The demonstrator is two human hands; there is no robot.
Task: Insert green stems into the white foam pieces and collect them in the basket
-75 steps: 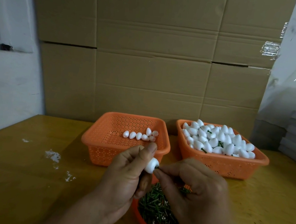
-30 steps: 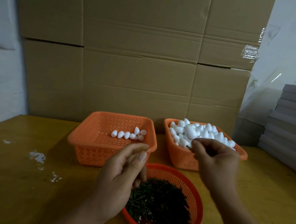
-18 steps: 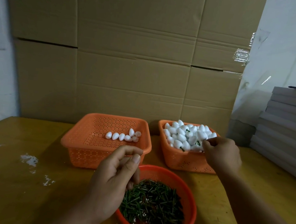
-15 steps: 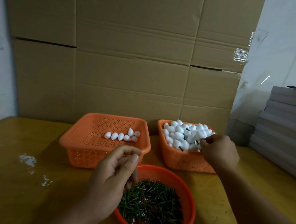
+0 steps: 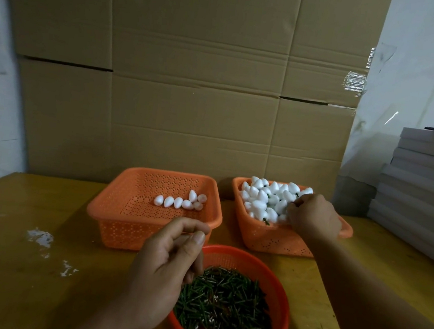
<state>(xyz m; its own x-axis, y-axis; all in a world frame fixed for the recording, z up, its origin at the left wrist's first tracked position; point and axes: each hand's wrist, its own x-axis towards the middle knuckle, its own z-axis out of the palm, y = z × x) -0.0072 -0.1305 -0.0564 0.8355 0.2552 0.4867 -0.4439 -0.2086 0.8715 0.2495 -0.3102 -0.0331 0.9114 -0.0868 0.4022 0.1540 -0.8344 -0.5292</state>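
In the left basket — foam pieces rowed sideways.

My right hand reaches into the heaped foam basket; my left hand hovers, loosely curled, over the red bowl of green stems.

we see a round red basket nearest us, filled with short dark green stems. behind it to the left, a square orange basket holds a short row of plain white foam pieces. to the right, a second orange basket is heaped with stemmed foam pieces, green bits poking out.
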